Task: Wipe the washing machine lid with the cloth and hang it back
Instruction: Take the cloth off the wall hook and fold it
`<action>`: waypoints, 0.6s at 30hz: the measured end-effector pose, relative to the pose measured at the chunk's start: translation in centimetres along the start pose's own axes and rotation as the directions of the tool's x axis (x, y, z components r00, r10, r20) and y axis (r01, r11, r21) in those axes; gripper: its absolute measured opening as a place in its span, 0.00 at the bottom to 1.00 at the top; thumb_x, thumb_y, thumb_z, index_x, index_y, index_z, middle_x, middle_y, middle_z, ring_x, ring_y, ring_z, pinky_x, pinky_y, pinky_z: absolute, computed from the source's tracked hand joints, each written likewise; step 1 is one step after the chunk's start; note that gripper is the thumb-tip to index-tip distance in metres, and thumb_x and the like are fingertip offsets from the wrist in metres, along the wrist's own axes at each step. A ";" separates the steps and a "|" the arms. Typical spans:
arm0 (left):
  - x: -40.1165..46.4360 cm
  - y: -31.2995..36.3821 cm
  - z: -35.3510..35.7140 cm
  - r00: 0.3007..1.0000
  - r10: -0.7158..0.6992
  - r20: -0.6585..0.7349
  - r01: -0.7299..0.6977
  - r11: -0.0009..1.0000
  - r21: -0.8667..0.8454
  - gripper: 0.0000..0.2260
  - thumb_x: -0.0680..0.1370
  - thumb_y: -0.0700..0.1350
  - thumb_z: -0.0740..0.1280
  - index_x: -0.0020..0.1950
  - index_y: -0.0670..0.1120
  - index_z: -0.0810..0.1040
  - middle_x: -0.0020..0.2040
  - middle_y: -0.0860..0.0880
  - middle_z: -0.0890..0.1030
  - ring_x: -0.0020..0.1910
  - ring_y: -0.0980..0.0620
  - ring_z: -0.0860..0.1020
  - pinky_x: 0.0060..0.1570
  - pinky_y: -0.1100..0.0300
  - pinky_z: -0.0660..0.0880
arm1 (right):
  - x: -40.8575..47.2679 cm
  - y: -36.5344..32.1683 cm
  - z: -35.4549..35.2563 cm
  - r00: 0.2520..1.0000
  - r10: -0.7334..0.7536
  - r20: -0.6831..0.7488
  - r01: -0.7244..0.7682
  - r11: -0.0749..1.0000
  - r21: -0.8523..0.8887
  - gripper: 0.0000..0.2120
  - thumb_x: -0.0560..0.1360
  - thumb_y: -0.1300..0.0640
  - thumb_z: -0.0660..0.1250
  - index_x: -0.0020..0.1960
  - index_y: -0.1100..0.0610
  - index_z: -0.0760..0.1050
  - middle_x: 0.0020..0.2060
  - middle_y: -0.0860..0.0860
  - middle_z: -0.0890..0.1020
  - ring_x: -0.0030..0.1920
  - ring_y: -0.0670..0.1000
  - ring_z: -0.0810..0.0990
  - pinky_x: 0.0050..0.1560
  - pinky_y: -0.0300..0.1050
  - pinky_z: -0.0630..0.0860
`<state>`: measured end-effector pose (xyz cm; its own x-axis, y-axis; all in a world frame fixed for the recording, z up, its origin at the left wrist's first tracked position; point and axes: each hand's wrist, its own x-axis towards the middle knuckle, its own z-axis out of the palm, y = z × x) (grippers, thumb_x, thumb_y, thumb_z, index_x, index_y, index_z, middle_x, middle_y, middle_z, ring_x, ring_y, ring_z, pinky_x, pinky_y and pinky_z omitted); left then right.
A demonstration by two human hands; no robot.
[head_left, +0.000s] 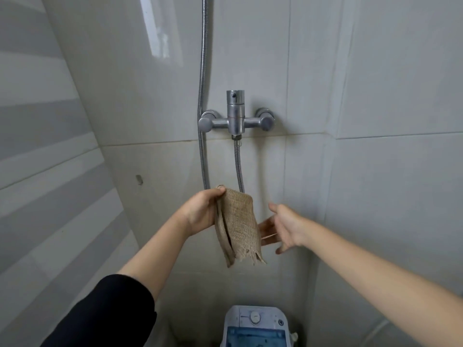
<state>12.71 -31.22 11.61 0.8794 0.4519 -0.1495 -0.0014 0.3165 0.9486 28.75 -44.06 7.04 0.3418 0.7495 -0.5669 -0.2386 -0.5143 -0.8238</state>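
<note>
A tan, coarse-woven cloth [238, 226] with a frayed lower edge hangs folded in front of the tiled wall. My left hand [203, 211] pinches its top corner between thumb and fingers. My right hand [283, 227] is spread open just right of the cloth, its fingertips partly hidden behind it; whether they touch the fabric I cannot tell. Far below, at the bottom edge of the view, stands a small white and blue washing machine [255, 326] with a translucent blue lid [255, 338] and a round dial.
A chrome shower mixer tap [235, 116] is fixed to the wall above the cloth. A metal hose [239, 169] drops from it to just behind the cloth, and a second hose [203, 83] runs up the wall. Tiled walls close in left and right.
</note>
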 end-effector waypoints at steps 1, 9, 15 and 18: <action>0.2 -0.1 0.2 1.000 0.007 -0.009 -0.007 1.000 -0.030 0.13 0.81 0.43 0.55 0.42 0.43 0.76 0.39 0.46 0.81 0.41 0.50 0.80 0.51 0.53 0.73 | -0.2 0.1 0.1 0.997 -0.021 0.069 0.017 0.998 0.055 0.33 0.76 0.38 0.41 0.43 0.60 0.76 0.39 0.55 0.80 0.44 0.55 0.78 0.70 0.64 0.51; 0.6 -1.0 0.4 0.973 0.122 -0.197 -0.107 0.991 0.085 0.10 0.80 0.41 0.58 0.53 0.37 0.76 0.49 0.42 0.81 0.48 0.47 0.79 0.54 0.54 0.75 | -1.7 -2.1 0.8 0.961 -0.278 0.006 0.262 0.912 0.315 0.04 0.76 0.53 0.62 0.47 0.53 0.74 0.45 0.50 0.79 0.49 0.51 0.76 0.61 0.55 0.66; 0.0 -1.1 -0.1 0.828 0.297 -0.476 -0.151 0.935 0.320 0.03 0.73 0.40 0.72 0.42 0.42 0.79 0.41 0.44 0.81 0.40 0.48 0.79 0.43 0.57 0.77 | -1.7 -2.8 1.1 0.820 -0.486 -0.302 0.568 0.757 0.323 0.13 0.70 0.70 0.68 0.45 0.54 0.72 0.38 0.54 0.79 0.35 0.50 0.77 0.35 0.41 0.73; 0.1 -0.8 -0.6 0.763 0.398 -0.510 -0.177 0.887 0.426 0.08 0.68 0.39 0.76 0.36 0.42 0.77 0.37 0.45 0.80 0.37 0.48 0.79 0.39 0.60 0.78 | -2.0 -3.1 1.1 0.788 -0.570 -0.233 0.609 0.775 0.168 0.23 0.66 0.70 0.72 0.59 0.55 0.75 0.51 0.60 0.81 0.48 0.55 0.81 0.51 0.47 0.78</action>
<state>12.49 -30.96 10.65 0.4279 0.8957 0.1210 0.0457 -0.1551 0.9868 27.79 -43.45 10.70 0.6167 0.7869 0.0217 -0.1291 0.1282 -0.9833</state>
